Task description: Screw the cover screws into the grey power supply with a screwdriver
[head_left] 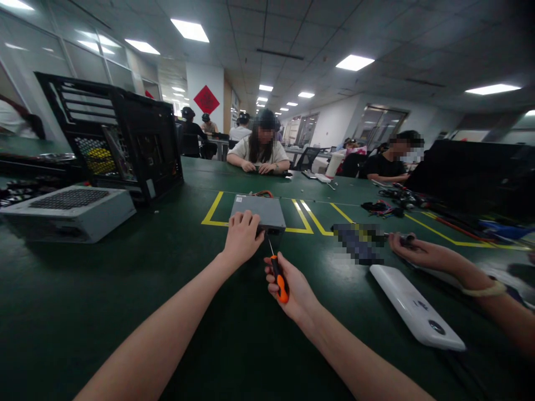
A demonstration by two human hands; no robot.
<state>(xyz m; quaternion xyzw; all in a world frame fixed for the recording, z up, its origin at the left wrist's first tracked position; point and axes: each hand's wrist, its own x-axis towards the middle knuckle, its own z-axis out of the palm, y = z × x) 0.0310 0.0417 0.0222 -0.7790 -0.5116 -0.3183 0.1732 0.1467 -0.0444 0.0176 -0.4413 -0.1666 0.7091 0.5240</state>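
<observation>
A grey power supply unit [267,210] lies on the green table inside yellow tape marks, with a bundle of wires at its far side. My left hand [243,238] rests on its near left corner, fingers curled over the top and thumb at the front face. In my right hand [295,284] is a screwdriver [279,281] with an orange and black handle. Its thin shaft points up and away toward the unit's near face. Whether the tip touches a screw is too small to tell.
On the left stand a black computer case [125,139] and a larger grey power supply [69,211]. To the right lie a white power strip [416,306], cables [382,209] and a blurred dark item [357,242]. A co-worker's hand [422,253] reaches in from the right; another person sits opposite.
</observation>
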